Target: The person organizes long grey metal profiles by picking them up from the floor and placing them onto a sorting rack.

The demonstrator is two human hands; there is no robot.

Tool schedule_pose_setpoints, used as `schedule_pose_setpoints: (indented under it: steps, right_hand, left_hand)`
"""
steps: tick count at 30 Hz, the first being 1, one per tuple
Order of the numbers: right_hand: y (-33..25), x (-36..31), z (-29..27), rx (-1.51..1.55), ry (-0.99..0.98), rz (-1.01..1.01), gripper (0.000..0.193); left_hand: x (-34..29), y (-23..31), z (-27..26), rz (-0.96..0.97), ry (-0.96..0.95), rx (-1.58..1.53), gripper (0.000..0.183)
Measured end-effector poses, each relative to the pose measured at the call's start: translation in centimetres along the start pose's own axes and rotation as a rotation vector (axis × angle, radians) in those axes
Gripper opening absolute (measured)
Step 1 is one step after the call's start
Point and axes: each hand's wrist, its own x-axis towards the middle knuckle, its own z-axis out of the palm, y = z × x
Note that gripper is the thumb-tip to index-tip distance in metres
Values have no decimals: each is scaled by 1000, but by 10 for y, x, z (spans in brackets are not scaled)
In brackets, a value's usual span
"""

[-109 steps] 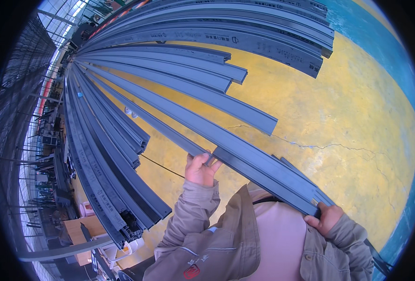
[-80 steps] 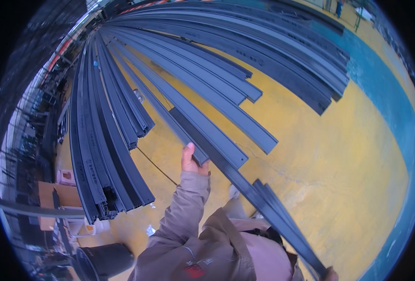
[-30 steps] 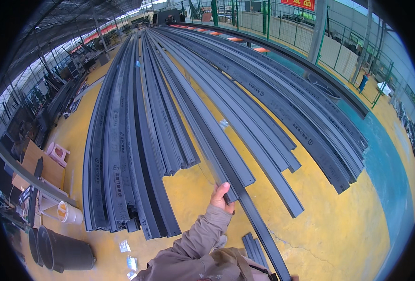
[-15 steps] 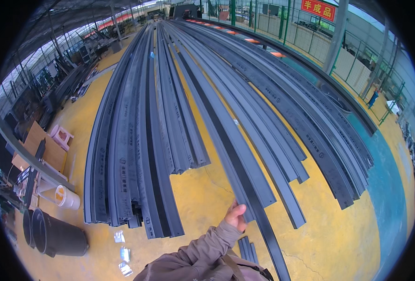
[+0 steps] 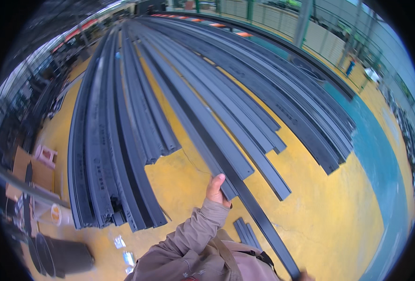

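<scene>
My left hand [image 5: 217, 189] is wrapped round the near end of a long grey metal profile [image 5: 188, 122], thumb on top. A long, narrow black bar [image 5: 263, 220] runs along this profile and sticks out past its end toward the lower edge. At the bar's near end is my right hand [image 5: 306, 276], mostly cut off by the picture's edge and blurred; its fingers do not show. Other grey profiles [image 5: 249, 133] lie lengthwise just to the right. A thick bundle of dark profiles [image 5: 107, 159] is on the left.
More dark profiles [image 5: 306, 126] lie farther right. Short grey pieces [image 5: 247, 232] rest on the yellow floor near my body. Dark bins [image 5: 64, 255], a white bucket [image 5: 61, 214] and a pink stool [image 5: 45, 155] stand at left. Green mesh fencing [image 5: 282, 23] runs behind.
The view has shifted, so the profiles appear farther left and higher. My left hand still grips the profile's end. My right hand has come into view at the black bar's near end.
</scene>
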Motion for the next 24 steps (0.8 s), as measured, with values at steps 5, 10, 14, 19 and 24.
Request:
schedule_pose_setpoints:
  steps: [5, 10, 14, 19, 24]
  right_hand:
    - [-186, 145, -37, 102, 133, -223, 46]
    - [39, -8, 27, 196, -192, 184, 49]
    - [98, -91, 41, 31, -26, 380, 30]
    - [-104, 81, -31, 82, -187, -59, 31]
    - [-121, 93, -49, 260, -158, -183, 51]
  left_hand:
    - [1, 6, -13, 29, 92, 26, 50]
    - [9, 4, -16, -3, 155, 87, 44]
    - [-7, -2, -3, -10, 80, -16, 46]
    - [3, -1, -32, 38, 113, 129, 50]
    - [5, 31, -25, -163, -42, 51, 58]
